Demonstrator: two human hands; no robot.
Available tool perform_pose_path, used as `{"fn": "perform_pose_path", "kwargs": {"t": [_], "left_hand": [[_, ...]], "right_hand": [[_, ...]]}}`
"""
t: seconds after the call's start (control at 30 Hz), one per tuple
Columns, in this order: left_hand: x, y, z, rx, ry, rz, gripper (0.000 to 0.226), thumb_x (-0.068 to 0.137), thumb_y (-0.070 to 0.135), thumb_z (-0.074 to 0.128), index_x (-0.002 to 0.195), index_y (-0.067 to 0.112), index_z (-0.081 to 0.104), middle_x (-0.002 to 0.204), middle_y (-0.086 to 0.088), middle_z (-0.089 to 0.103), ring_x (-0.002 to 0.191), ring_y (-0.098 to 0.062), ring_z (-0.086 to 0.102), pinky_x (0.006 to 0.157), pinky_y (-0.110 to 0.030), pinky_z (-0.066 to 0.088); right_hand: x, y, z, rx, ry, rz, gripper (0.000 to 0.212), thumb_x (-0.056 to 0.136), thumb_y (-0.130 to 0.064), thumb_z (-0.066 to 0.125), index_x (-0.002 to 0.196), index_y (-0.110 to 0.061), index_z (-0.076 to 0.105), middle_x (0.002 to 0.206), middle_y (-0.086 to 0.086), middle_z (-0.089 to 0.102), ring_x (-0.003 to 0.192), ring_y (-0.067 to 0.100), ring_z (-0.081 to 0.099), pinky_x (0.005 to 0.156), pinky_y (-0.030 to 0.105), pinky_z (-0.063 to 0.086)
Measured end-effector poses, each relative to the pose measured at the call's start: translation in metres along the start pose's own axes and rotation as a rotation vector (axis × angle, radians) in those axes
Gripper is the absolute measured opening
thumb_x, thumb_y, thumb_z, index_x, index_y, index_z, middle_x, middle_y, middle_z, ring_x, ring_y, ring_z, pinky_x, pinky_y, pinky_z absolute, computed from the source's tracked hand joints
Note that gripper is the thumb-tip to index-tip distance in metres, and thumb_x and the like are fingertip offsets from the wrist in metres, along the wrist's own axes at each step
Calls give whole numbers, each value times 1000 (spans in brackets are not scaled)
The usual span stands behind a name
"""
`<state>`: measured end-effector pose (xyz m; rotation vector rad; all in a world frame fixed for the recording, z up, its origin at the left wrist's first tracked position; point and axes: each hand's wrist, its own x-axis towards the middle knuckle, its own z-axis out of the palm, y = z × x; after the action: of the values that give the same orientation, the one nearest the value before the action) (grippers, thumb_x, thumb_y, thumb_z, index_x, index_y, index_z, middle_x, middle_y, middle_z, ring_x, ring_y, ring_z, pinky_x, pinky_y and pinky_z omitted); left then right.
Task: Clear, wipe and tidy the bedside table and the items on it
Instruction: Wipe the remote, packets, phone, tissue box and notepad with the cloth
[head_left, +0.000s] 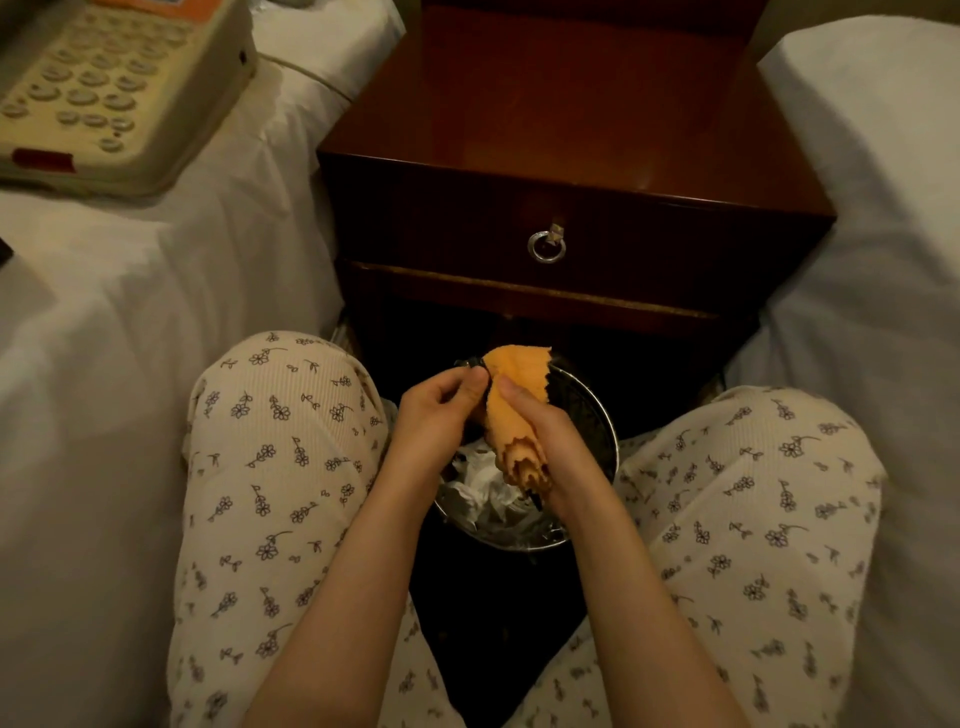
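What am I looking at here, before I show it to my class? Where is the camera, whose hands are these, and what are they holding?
There is no machine here. A person wears one wide-angle camera on the head, looking down past their knees, so this single picture shows their own bare hands. The right hand grips a rolled orange cloth and the left hand pinches its edge, both over a round metal bin that holds crumpled paper. Behind the bin stands the dark wooden bedside table, with a ring pull on its drawer. A beige telephone lies on the white bed at the left, not on the table.
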<state>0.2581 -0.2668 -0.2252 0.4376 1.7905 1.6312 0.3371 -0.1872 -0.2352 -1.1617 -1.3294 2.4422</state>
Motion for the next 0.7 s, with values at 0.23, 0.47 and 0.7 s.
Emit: {"fn": "perform_pose_path", "kwargs": {"t": [0.23, 0.47, 0.7], "left_hand": [[4, -3, -3, -113, 90, -89, 29, 100, 23, 39, 82, 25, 61, 79, 5, 63, 73, -8, 59, 60, -18, 49], [10, -1, -1, -207, 236, -97, 24, 99, 29, 43, 110, 18, 60, 86, 8, 60, 84, -9, 58, 68, -23, 46], [8, -8, -1, -148, 227, -106, 9, 91, 17, 59, 99, 17, 63, 98, 0, 67, 106, -20, 62, 85, -29, 50]], "right_hand": [[-3, -7, -6, -492, -24, 44, 39, 80, -33, 71, 111, -12, 61, 97, 1, 65, 92, 19, 62, 76, 28, 49], [-7, 1, -7, -582, 88, -35, 23, 80, -31, 72, 95, -18, 60, 93, 0, 61, 87, 18, 59, 66, 25, 44], [-8, 6, -10, -949, 283, -388, 11, 83, -32, 68, 87, -24, 61, 69, -16, 50, 71, 9, 50, 59, 23, 37]]}}
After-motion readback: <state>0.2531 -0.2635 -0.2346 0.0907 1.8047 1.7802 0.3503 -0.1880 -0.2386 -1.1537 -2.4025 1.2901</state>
